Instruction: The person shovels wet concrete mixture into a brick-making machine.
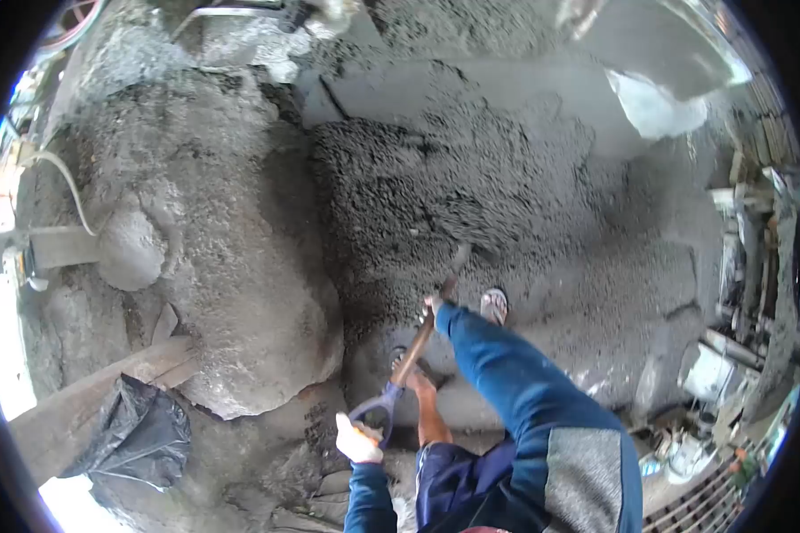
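Note:
I hold a shovel over a heap of wet grey concrete mix (436,186). My left hand (356,439), in a pale glove, grips the purple D-handle (378,407) at the near end. Further down, my right hand (433,307) is closed around the wooden shaft (412,354). The blade (459,259) points into the near edge of the mix and is partly buried. Both arms wear blue sleeves. My feet stand by the shaft, one in a sandal (493,306), the other (415,379) under the handle.
A large mound of lighter, drier sand and gravel (213,240) fills the left. A black plastic bag (138,435) and a wooden plank (89,400) lie at lower left, with a pale hose (69,191) above. Rubble and stacked clutter (729,355) line the right edge.

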`<state>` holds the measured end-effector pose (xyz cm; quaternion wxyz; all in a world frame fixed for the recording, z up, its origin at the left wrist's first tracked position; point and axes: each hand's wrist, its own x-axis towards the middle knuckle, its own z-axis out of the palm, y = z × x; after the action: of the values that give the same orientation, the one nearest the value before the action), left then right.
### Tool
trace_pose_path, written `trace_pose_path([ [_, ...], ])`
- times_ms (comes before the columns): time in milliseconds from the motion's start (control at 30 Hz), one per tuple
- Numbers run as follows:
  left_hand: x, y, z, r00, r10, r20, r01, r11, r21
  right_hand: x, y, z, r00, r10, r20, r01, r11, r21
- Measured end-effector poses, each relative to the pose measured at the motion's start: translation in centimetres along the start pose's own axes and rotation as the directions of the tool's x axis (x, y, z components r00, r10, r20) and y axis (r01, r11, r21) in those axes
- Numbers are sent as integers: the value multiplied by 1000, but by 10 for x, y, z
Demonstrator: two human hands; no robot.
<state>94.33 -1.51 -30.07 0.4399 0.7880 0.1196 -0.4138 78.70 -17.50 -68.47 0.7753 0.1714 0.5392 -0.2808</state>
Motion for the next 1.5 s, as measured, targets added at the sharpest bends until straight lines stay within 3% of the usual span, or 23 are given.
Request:
trace_pose_path([
  [33,-2,-18,-4,994,49,-99,-40,995,95,20,-10,-18,998,25,-60,-26,999,-27],
  [233,-28,-59,-43,996,13,-87,-11,1000,22,-84,-11,-32,965,5,-263,-7,1000,-5],
  [400,-38,-37,-60,990,-89,113,87,996,22,-154,-25,-62,969,-54,-242,104,974,200],
  [467,-44,-35,-58,968,-138,212,131,990,48,-212,-57,-64,922,-128,-365,222,949,226],
  [567,-67,-23,-29,917,-204,343,170,977,126,-364,-120,-63,871,-338,-356,435,868,240],
  [600,-75,-20,-12,880,-279,385,254,960,117,-368,-135,-82,807,-382,-450,510,835,207],
  [667,-73,-14,27,791,-395,467,405,911,85,-448,-188,-88,773,-471,-426,608,741,284],
  [733,-129,21,90,760,-179,625,121,984,134,-530,-236,-90,646,-654,-394,763,559,323],
  [767,-178,44,124,713,-70,698,-24,992,124,-560,-270,-103,640,-721,-265,749,510,423],
  [833,-283,87,183,550,225,804,-283,956,-73,-636,-332,-115,508,-834,-215,789,351,504],
  [867,-313,103,208,394,256,882,-301,943,-140,-657,-366,-134,371,-922,-116,791,248,560],
  [967,-429,133,260,-88,402,911,-474,788,-393,-778,-429,-150,159,-943,-294,818,-41,574],
  [1000,-461,131,272,-370,557,743,-576,490,-654,-799,-450,-175,130,-944,-303,828,-65,557],
  [1033,-490,128,283,-642,583,499,-536,124,-835,-816,-462,-201,101,-945,-310,838,-87,538],
  [1067,-521,127,293,-842,484,239,-318,-87,-944,-832,-458,-222,72,-950,-304,828,-113,549],
  [1100,-544,123,297,-946,321,-38,-50,-260,-964,-846,-447,-242,46,-954,-296,819,-133,558],
  [1133,-556,110,296,-995,33,89,-94,-215,-972,-850,-428,-263,14,-953,-301,838,-153,524],
  [1167,-562,94,289,-944,-261,199,-154,-185,-971,-845,-410,-285,-12,-953,-304,856,-167,489],
  [1233,-531,37,285,-973,-200,116,-80,-179,-981,-812,-391,-323,82,-886,-456,937,-87,337],
  [1300,-496,22,263,-960,-192,203,-167,-188,-968,-799,-352,-303,89,-880,-467,979,-10,205],
  [1433,-406,61,190,-913,-166,372,-373,-23,-927,-792,-273,-205,221,-923,-316,923,94,372],
  [1467,-393,82,160,-911,173,374,-373,40,-927,-783,-262,-182,230,-951,-207,902,128,413],
  [1500,-369,95,133,-745,225,627,-570,274,-775,-770,-254,-162,171,-980,-101,920,122,371],
])
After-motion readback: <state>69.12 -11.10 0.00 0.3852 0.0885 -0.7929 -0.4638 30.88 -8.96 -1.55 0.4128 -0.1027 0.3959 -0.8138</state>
